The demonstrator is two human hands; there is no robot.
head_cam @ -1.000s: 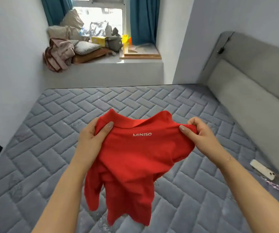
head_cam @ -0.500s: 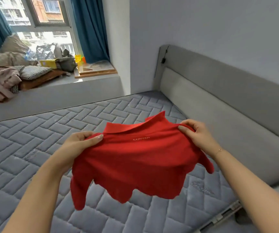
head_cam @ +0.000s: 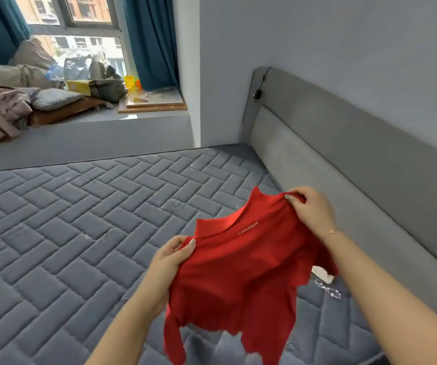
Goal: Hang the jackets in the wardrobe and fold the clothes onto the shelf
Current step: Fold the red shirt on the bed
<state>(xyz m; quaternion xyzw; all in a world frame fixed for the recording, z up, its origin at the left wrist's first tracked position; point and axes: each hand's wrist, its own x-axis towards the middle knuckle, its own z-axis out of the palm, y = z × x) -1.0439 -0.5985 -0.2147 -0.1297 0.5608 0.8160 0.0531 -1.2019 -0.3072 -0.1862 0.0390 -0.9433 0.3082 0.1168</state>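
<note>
A red polo shirt (head_cam: 241, 275) with a white MINISO print below its collar hangs in the air over the grey quilted mattress (head_cam: 80, 233). My left hand (head_cam: 171, 262) pinches its left shoulder beside the collar. My right hand (head_cam: 309, 209) grips the right shoulder, higher and nearer the headboard. The shirt's body and one sleeve dangle loose below my hands, and the hem is blurred.
A grey padded headboard (head_cam: 357, 164) runs along the right. A white phone (head_cam: 322, 275) and a small chain (head_cam: 328, 289) lie on the mattress by it, partly behind the shirt. The window ledge (head_cam: 85, 133) at the back holds cushions, a bundle of clothes (head_cam: 1, 111) and bags.
The view has swung right towards the headboard and then back a little. The shirt stays held by both shoulders, now tilted with my right hand higher, and it hangs nearer the headboard side.
</note>
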